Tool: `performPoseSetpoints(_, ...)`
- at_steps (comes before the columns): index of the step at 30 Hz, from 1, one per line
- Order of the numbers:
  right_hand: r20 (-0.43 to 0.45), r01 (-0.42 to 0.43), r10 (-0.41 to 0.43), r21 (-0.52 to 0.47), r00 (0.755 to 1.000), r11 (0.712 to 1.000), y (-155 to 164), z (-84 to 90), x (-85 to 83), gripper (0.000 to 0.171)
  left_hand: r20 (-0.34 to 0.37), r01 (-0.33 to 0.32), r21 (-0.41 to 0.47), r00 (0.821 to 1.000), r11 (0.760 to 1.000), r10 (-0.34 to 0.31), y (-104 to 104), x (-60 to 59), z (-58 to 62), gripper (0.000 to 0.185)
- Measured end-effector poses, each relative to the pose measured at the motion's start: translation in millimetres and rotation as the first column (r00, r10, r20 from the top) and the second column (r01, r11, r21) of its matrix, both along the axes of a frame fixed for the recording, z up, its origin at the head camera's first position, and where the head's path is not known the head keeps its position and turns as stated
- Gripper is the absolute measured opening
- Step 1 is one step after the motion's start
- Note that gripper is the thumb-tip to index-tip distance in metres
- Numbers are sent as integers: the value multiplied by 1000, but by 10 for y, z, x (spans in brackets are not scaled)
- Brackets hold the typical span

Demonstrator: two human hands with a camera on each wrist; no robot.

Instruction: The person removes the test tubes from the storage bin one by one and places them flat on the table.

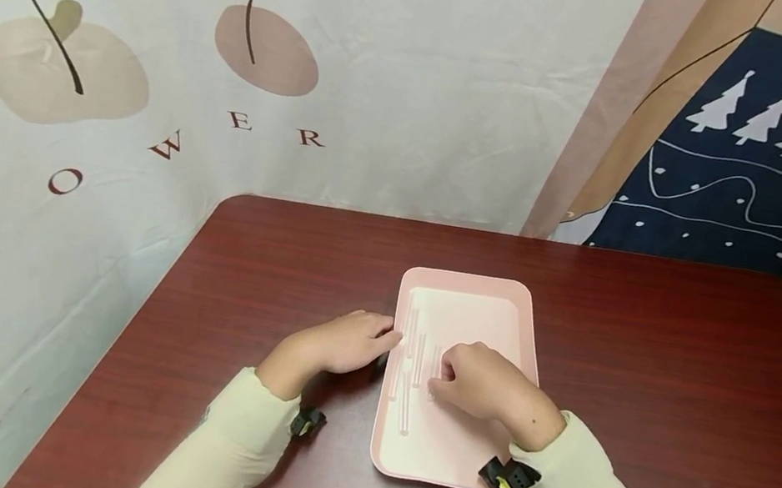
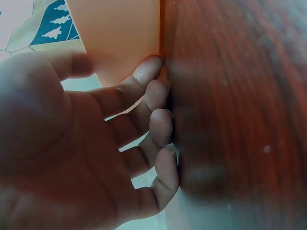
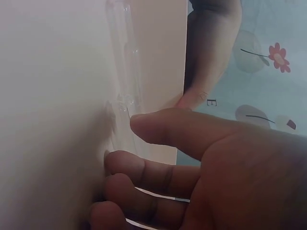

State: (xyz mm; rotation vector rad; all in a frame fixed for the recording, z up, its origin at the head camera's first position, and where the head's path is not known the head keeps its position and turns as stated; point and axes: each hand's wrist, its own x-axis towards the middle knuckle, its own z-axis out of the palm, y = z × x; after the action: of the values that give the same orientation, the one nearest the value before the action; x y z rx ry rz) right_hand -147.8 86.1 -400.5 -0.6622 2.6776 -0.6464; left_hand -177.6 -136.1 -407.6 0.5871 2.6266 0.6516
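Observation:
A pink tray (image 1: 454,456) with a pale inner floor lies on the table, and several slim clear plastic tubes (image 1: 405,402) rest in its left half. My left hand (image 1: 343,342) is at the tray's left edge, thumb by the rim. In the left wrist view its bent fingertips (image 2: 160,125) touch the tabletop beside the tray wall. Over the tray's middle, my right hand (image 1: 484,383) reaches down with curved fingers close to one short clear tube (image 1: 436,356). The right wrist view shows a gap between its thumb (image 3: 153,125) and index finger, with fingertips at the tray floor.
The dark red wooden table (image 1: 678,405) extends to both sides of the tray. Behind it hangs a pale curtain (image 1: 424,72) printed with flowers and letters. Dark blue cloth with white trees (image 1: 748,188) is at the far right. Each wrist carries a small black device (image 1: 508,475).

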Motion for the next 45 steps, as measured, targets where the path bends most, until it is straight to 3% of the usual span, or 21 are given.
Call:
performPoseSetpoints(25,0,28,-28,34,1000,999,-25,-11,-17,35,-14,-3,-6,1000,1000,3,4,-8,12,32)
performPoseSetpoints(45,13,33,-33,6,999,999,-6,-24,-26,32,-39,19,0,999,1000,-19,3,-10,11,30)
